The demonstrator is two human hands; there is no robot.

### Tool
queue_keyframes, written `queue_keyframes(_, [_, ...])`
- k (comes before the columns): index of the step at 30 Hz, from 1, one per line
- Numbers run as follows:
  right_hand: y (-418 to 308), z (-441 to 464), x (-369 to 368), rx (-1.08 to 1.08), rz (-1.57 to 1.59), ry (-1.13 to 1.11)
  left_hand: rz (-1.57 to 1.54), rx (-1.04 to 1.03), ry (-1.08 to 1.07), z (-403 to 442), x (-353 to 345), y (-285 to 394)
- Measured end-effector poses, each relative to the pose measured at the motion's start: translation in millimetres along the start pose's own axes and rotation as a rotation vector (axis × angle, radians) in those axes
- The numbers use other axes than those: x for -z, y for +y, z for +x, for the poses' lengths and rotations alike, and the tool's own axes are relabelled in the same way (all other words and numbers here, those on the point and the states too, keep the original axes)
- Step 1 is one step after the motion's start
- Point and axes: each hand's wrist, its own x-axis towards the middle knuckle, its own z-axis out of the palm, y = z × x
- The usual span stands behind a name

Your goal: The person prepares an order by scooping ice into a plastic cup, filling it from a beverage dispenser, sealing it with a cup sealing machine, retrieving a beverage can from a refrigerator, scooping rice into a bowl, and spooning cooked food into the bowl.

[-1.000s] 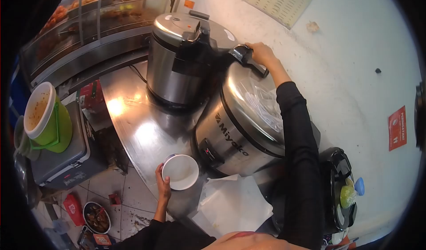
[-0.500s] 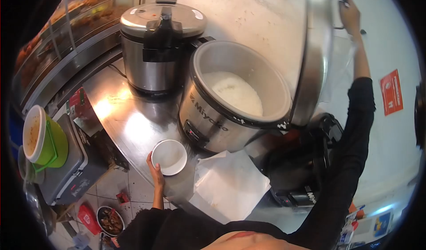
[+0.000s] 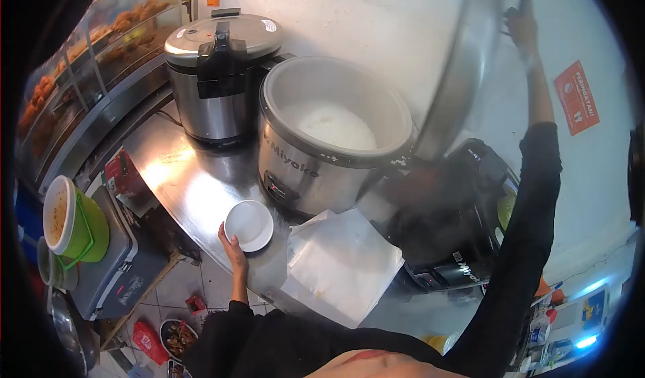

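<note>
My left hand point(image 3: 234, 252) grips a small white bowl point(image 3: 249, 225) by its side, thumb near the rim, over the front edge of the metal counter. The bowl looks empty. Up at the right, my right hand point(image 3: 523, 30) is closed on the handle of the raised rice cooker lid point(image 3: 458, 69), which is smeared by motion. Below the lid stands the open Miyako rice cooker point(image 3: 295, 156), with white rice point(image 3: 339, 126) inside. White paper sheets point(image 3: 344, 267) lie on the counter just right of the bowl.
A second, lidded rice cooker point(image 3: 213, 103) stands at the back left. To the right is a black Miyako cooker point(image 3: 443, 244). A green bucket point(image 3: 94, 225) sits on a grey cooler box point(image 3: 127, 270). A glass food case point(image 3: 101, 56) is at far left.
The view has shifted, so the cookers appear farther left and more of the black cooker shows. My left hand still holds the bowl; my right hand remains on the lid handle.
</note>
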Motion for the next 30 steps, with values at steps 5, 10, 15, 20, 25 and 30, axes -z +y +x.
queue_keyframes(5, [-27,2,-108,0.335,-0.006,-0.240,0.037,-0.006,0.034,0,3,-11])
queue_keyframes(10, [-128,-53,-209,0.410,0.115,-0.580,0.074,-0.035,0.057,2,4,-8])
queue_keyframes(15, [-99,-115,-336,0.596,-0.031,-0.727,0.138,-0.056,0.040,3,8,1])
queue_keyframes(20, [-77,-105,-313,0.509,0.052,-1.075,0.186,-0.002,0.049,5,11,0])
queue_keyframes(25, [-93,-130,-244,0.022,0.090,-1.394,0.175,0.005,0.060,4,13,5])
queue_keyframes(30, [-85,-143,-214,0.110,0.028,-1.427,0.186,-0.050,0.097,2,12,5])
